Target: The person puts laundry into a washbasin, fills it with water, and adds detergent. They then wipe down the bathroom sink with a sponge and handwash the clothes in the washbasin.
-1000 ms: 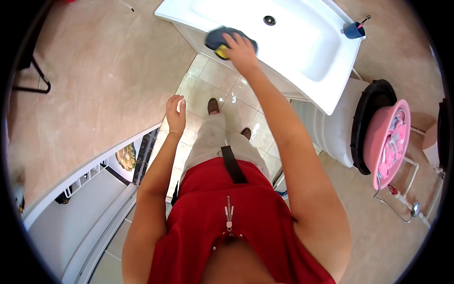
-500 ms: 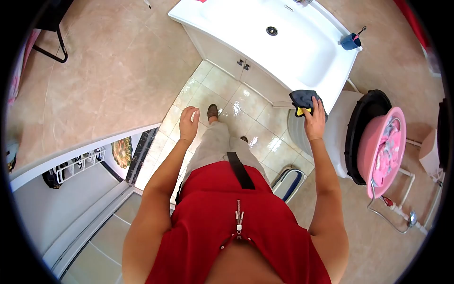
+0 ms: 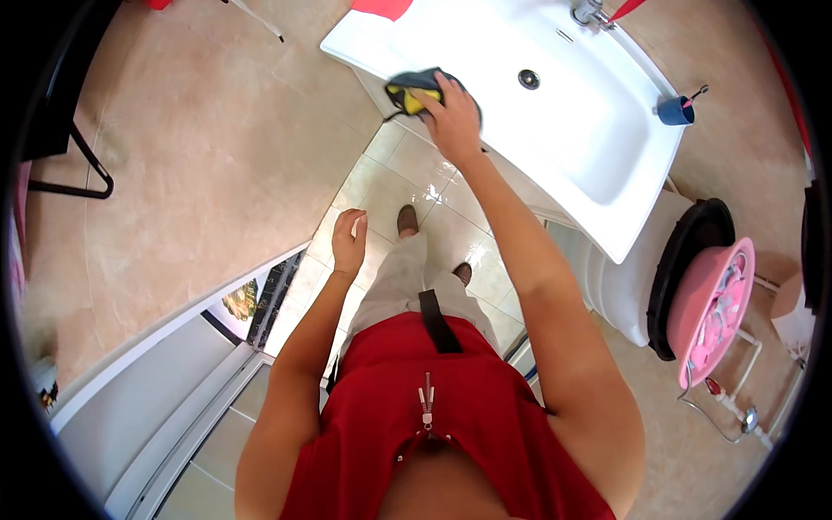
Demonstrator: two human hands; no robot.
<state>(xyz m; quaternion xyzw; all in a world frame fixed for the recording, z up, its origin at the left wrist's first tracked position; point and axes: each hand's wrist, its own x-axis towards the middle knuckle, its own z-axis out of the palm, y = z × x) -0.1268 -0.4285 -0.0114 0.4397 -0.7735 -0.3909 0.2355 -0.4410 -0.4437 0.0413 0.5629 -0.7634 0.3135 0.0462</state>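
Observation:
A dark grey and yellow cloth [image 3: 412, 97] is gripped in my right hand [image 3: 455, 126], its yellow side partly showing. Hand and cloth are at the front rim of the white washbasin [image 3: 555, 113], toward its left end. Over the tiled floor hangs my left hand [image 3: 349, 244], fingers loosely curved and apart from the thumb, with nothing in it. A blue cup [image 3: 674, 111] with a toothbrush stands on the basin's right edge. The basin's drain [image 3: 529, 79] and tap [image 3: 594, 12] are visible.
To the right, a pink tub [image 3: 685, 325] holds pink and grey laundry beside a black tub [image 3: 689, 251] and a white barrel [image 3: 624, 282]. Pipes [image 3: 744, 381] run along the wall there. A red cloth [image 3: 383, 8] lies at the washbasin's left end. The floor tiles [image 3: 381, 173] look shiny.
My right hand has carried the cloth leftward along the washbasin's front edge, from its right corner toward the left end. My left hand stays low and empty. The view has shifted slightly.

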